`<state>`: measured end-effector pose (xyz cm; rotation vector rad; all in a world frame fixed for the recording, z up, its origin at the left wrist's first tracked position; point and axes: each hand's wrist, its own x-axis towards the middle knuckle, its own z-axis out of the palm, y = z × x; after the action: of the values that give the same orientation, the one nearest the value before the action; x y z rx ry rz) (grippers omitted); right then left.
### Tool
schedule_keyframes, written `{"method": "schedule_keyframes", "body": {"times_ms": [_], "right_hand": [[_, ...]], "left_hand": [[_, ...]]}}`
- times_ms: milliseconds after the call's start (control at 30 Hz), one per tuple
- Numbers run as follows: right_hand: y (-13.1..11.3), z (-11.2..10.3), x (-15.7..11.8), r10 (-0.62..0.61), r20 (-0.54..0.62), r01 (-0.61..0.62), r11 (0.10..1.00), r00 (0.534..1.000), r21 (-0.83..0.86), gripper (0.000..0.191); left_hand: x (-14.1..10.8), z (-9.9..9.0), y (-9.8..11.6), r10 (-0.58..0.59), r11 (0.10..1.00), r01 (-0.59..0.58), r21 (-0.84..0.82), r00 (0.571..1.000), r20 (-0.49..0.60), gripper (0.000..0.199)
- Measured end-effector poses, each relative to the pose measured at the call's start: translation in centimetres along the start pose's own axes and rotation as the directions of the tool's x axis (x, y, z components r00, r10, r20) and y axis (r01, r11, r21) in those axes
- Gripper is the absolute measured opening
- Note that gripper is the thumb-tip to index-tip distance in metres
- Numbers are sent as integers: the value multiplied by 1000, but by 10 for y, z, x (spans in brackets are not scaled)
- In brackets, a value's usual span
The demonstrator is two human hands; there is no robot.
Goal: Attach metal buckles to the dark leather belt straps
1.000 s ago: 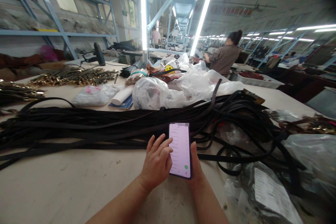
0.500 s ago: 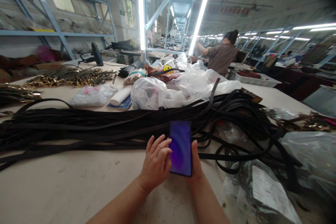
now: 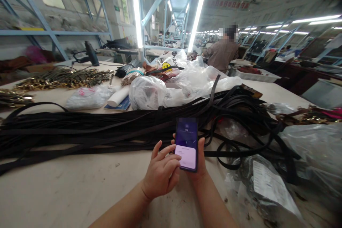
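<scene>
- The smartphone (image 3: 186, 144) is gripped by the right hand (image 3: 200, 170) near black straps (image 3: 133, 125); through a loosened grip, it could be dropped.
- Its screen (image 3: 188, 153) is overlapped by the empty, loosely spread left hand (image 3: 162, 171); stray taps could be caused by crowding.

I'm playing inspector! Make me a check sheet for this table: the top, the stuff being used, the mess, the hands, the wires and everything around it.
Surface: pale tabletop with small dark marks.
Things in use: a phone, screen lit, its writing too small to read.
Clutter: long black straps across the table, clear plastic bags, a white roll.
Hands: right hand holds the phone; left hand has fingers over its screen, touching or not I can't tell.
Cables: a thin dark cord near a dark handled object; its ends are unclear.
Surroundings: blue shelving, bright tube lights, a person in a brown top.
</scene>
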<state>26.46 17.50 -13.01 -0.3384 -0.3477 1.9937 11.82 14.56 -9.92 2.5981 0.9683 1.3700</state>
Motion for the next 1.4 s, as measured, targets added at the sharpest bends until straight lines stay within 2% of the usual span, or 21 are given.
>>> {"method": "schedule_keyframes", "body": {"times_ms": [433, 733, 1067, 1300, 1400], "right_hand": [[-3, 0, -1, -17, 19, 17, 1000, 1000, 6, 81], [-1, 1, 0, 3, 13, -3, 1000, 1000, 5, 81], [-1, -1, 0, -44, 58, 44, 999, 997, 2, 78], [-3, 1, 0, -68, 61, 69, 998, 996, -6, 78], [-4, 0, 0, -45, 76, 45, 999, 996, 11, 78]], "left_hand": [[2, 0, 0, 8, 1000, -8, 21, 1000, 18, 12], [1, 4, -3, -22, 998, 18, 56, 997, 71, 11], [0, 2, -4, -48, 999, 48, -8, 999, -2, 13], [-1, 3, -2, -22, 999, 23, -43, 1000, 10, 11], [-2, 7, 2, 28, 998, -26, -65, 999, 24, 10]]}}
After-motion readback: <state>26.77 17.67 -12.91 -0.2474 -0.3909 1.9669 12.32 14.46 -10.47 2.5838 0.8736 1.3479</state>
